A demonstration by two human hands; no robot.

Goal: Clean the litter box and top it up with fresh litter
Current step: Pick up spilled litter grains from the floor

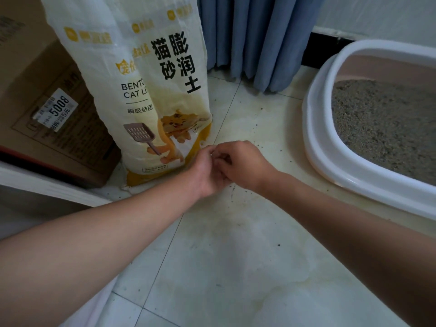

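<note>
Single head cam, wide-angle, looks fwd and steeply down from close above at the pale tiled floor (236, 267), w/ tall white-and-yellow printed litter bag (151, 90) upper left and white-rimmed pink plastic litter box (330, 159) at right edge.

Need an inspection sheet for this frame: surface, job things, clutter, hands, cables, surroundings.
Surface: pale tiled floor, stained, with dark litter grains scattered near the hands.
Job's things: litter bag upright at left; litter box at right, white rim, grey litter inside. No real scoop in view, only one printed on the bag.
Clutter: cardboard box behind the bag.
Hands: left hand and right hand touching each other above the floor, fingers curled; anything pinched is too small to tell.
Cables: nothing seen.
Surroundings: blue curtain at back, dark baseboard behind the litter box.
</note>
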